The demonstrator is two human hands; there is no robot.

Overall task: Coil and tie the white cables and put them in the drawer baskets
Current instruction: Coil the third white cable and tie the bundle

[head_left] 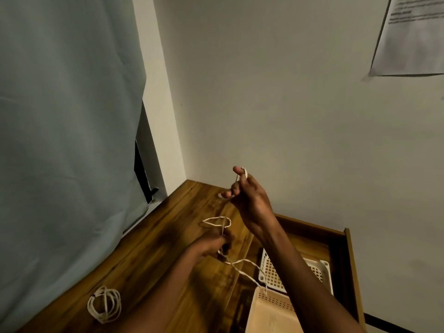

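White cable [242, 266] pinched in raised right hand [249, 200] and gripped by blurred left hand [213, 242] above tabletop [153, 248].

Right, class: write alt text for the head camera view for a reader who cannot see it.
Two hands work a white cable above a wooden desk: the right hand is raised with cable looped over its fingers, and the left hand grips it lower down. A coiled cable lies on the desk, and an open drawer holds a white basket and a beige basket.
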